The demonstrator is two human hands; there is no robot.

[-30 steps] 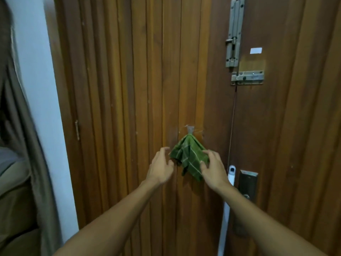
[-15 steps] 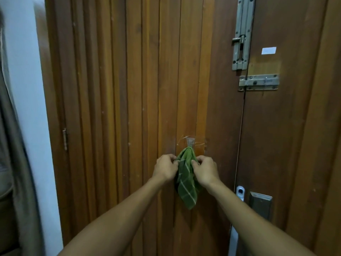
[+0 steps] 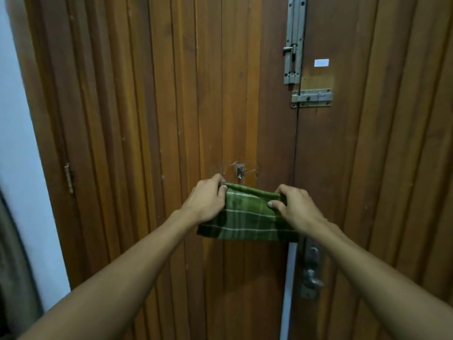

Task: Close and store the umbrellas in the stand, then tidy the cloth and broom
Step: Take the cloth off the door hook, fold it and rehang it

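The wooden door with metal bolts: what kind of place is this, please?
Probably the inside of a home's entrance. A panelled wooden door carries a sliding bolt, a latch and a small hook, below which both hands hold a green checked cloth.

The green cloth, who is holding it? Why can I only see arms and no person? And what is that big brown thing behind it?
The camera sits on the person's head and looks forward and down, so you see only their two arms reaching out. The left hand pinches one top corner of the green checked cloth, and the right hand pinches the other, so it hangs stretched flat between them. The big brown thing is a wooden door. Just above the cloth is a small hook stuck on the door, with nothing on it. Higher up are metal bolts, and lower right is the door handle.
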